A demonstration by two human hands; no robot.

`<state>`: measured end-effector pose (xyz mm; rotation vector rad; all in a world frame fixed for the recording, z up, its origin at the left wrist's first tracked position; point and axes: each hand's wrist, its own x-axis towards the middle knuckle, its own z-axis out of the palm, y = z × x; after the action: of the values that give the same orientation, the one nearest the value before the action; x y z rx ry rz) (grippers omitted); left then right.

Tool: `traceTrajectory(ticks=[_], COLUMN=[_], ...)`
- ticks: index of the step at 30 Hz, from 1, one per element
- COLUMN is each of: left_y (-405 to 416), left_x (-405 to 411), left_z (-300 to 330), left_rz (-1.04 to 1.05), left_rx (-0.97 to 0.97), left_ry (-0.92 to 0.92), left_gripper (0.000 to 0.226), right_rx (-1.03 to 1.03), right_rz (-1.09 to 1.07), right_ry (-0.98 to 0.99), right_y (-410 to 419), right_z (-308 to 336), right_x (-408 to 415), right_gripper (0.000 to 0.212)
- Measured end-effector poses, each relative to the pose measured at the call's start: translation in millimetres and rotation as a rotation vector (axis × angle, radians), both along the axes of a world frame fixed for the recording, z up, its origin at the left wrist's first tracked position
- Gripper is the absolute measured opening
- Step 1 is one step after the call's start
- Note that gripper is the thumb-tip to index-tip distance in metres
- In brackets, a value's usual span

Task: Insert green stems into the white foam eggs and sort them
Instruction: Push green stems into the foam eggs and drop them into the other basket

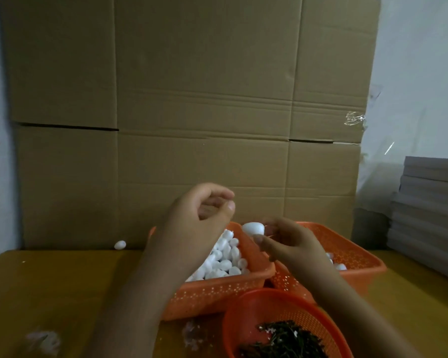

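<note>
Egg: one white foam egg (253,228) is held up over the gap between the two square baskets, just above their rims.
Grip: right hand (292,244) pinches the egg's right end w/ thumb and fingertips (259,239); a thin sliver shows by the fingers – prob. a stem, too blurred to be sure.
Left hand: left hand (204,210) hovers just left of and above the egg, fingers loosely curled, holding nothing I can see, not touching the egg.
Handling: foam looks v. light and soft – should dent or crumble if squeezed, and a hard push could split it. Best held round the broad middle w/ light pressure, stem going into the narrow end along the long axis.
Left basket: orange basket (217,293) under the left forearm, heaped w/ plain white eggs (225,262).
Right basket: second orange basket (357,257) behind the right wrist; only a few eggs (340,266) show – likely the sorted pile.
Stems: round orange bowl (243,316) nearest the camera holds dark green stems (285,339) w/ some white crumbs.
Stray: one egg (120,244) lies on the table (62,293) at the foot of the cardboard sheet (192,99), well apart from the baskets.
Side: grey stacked boards (429,215) at far right.
</note>
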<state>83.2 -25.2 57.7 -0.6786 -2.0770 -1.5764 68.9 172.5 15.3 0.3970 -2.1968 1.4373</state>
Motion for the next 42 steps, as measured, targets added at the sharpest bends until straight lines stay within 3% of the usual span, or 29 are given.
traceTrajectory(ticks=[7, 18, 22, 25, 27, 30, 35, 42], left_y=[28.8, 53.1, 53.9, 49.5, 45.0, 34.4, 17.2, 14.8], left_x=[0.3, -1.6, -3.8, -4.9, -5.2, -1.0, 9.8, 12.2], left_z=[-18.7, -37.4, -43.1, -48.7, -57.4, -73.9, -95.8, -120.5], left_rz=[-0.087, -0.227, -0.239, -0.22, -0.204, -0.18, -0.157, -0.204], left_rx=[-0.118, -0.005, 0.134, 0.294, 0.363, 0.461, 0.544, 0.543], left_ry=[-0.091, -0.259, -0.331, -0.466, -0.557, -0.651, -0.694, -0.722], left_gripper=[0.014, 0.015, 0.018, 0.031, 0.026, 0.018, 0.035, 0.036], right_rx=[0.004, -0.016, -0.068, 0.103, 0.252, 0.398, 0.728, 0.928], right_rz=[0.093, 0.06, 0.083, 0.023, 0.034, 0.02, 0.006, -0.041], right_ry=[0.084, 0.075, -0.013, -0.163, -0.283, -0.329, -0.329, -0.346], right_y=[6.0, 23.6, 30.5, 38.6, 40.7, 39.6, 29.7, 21.7], right_z=[11.3, -8.5, -11.6, -19.9, -30.2, -48.0, -64.7, -74.5], right_x=[34.3, 46.7, 46.9, 43.0, 40.5, 39.9, 40.9, 37.8], right_gripper=[0.028, 0.036, 0.03, 0.013, 0.008, 0.01, 0.022, 0.03])
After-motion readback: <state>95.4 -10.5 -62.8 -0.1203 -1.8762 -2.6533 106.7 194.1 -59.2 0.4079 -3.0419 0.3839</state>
